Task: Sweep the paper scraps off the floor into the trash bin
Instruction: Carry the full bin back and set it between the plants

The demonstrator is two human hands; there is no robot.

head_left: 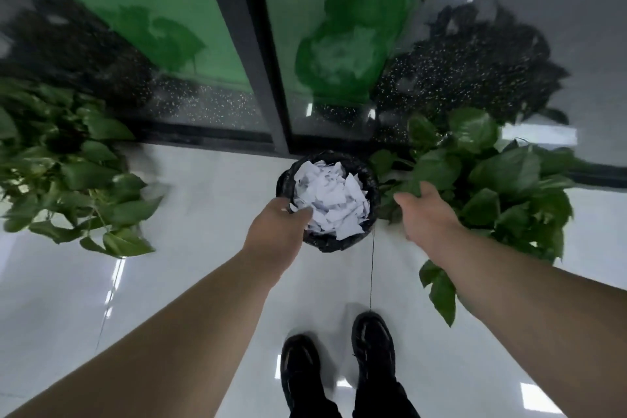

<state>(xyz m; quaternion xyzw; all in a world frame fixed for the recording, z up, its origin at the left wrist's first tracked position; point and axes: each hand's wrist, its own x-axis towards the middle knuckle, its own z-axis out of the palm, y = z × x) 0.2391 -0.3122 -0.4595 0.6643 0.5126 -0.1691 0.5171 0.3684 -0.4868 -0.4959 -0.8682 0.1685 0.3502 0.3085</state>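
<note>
- Round black-lined trash bin [371, 180] stands on the glossy white floor [190, 200], heaped with torn white paper scraps [330, 200].
- Left hand [276, 231] grips the bin's rim.
- Right hand [425, 210] hangs open beside the leafy green plant [492, 173].

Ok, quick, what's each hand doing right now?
Left hand: closed on the rim of the trash bin.
Right hand: open, empty, beside the bin near the plant.

The trash bin [327, 241] has a black liner, and the paper scraps [330, 202] inside it are white. The floor [203, 214] is glossy white. The two plants [481, 180] have dark green leaves. The shoes [373, 346] are black. The glass wall [190, 27] is green with a black frame.
</note>
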